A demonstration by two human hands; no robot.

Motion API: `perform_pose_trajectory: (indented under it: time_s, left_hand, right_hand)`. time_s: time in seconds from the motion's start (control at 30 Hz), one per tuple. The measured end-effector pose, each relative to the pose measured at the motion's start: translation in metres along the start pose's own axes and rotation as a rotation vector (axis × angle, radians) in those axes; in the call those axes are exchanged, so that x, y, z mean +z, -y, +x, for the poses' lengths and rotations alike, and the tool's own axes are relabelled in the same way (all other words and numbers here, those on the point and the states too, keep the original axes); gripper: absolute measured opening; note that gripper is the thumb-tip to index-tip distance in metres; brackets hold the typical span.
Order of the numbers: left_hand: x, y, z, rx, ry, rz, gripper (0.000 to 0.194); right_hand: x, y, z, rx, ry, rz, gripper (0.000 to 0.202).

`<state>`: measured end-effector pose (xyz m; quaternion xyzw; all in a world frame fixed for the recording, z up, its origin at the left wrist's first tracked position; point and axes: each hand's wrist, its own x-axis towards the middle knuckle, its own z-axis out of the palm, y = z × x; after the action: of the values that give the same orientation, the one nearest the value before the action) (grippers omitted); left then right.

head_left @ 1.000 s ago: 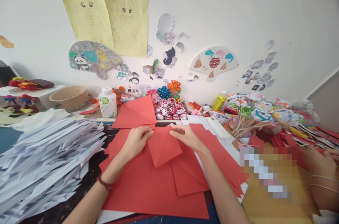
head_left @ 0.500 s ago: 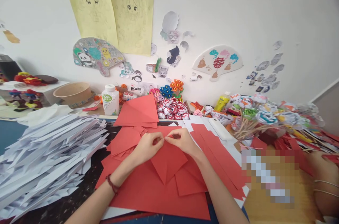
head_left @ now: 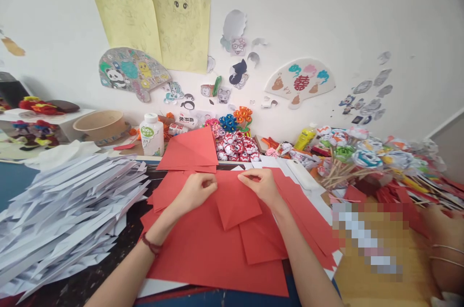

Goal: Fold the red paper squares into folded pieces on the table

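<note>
Held a small red paper square [head_left: 239,205] over the middle of the dark tabletop [head_left: 126,237], just above a large red sheet [head_left: 195,261] stretching toward the near edge. With the left hand [head_left: 198,192], pinched the square at its upper left corner, pressing thumb and index finger together. With the right hand [head_left: 261,186], pinched the far edge of the square farther right, bending the other fingers inward. Pointed the square's lower corner at the near edge, partly covering another red sheet [head_left: 266,244]. Wore a dark red bracelet [head_left: 150,244] on the left wrist.

Had a heap of white paper strips [head_left: 72,220] along the tabletop's left side and a stack of red sheets [head_left: 308,215] toward the right. Had more red paper [head_left: 188,150] at the far edge, between a white bottle [head_left: 152,138] and red-and-white flowers [head_left: 237,147]. Saw another person's hand [head_left: 444,229] well apart on the right; could not make out its grip.
</note>
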<state>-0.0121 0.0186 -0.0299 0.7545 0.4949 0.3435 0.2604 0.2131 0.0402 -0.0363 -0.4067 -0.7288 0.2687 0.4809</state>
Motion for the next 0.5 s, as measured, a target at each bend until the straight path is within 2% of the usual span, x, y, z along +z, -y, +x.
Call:
perform_pose_trajectory:
  time_s: [0.07, 0.17, 0.27, 0.4, 0.5]
  left_hand:
    - [-0.007, 0.004, 0.001, -0.002, -0.024, 0.020, 0.019]
    - [-0.014, 0.006, 0.000, -0.031, -0.127, 0.050, 0.019]
    - [-0.013, 0.002, -0.001, -0.025, -0.212, -0.023, 0.025]
    - [-0.004, -0.003, -0.001, -0.001, -0.118, -0.128, 0.028]
    - [-0.003, -0.004, -0.002, -0.003, -0.073, -0.078, 0.028]
  right_hand:
    - [-0.004, -0.002, 0.001, 0.020, -0.036, 0.028, 0.017]
    - [-0.006, -0.002, 0.002, 0.046, -0.094, 0.084, 0.017]
    - [-0.002, 0.000, 0.002, 0.074, -0.100, 0.151, 0.018]
    - [0.005, 0.001, 0.001, 0.157, -0.004, 0.264, 0.021]
    - [0.006, 0.000, 0.000, 0.221, 0.187, 0.293, 0.022]
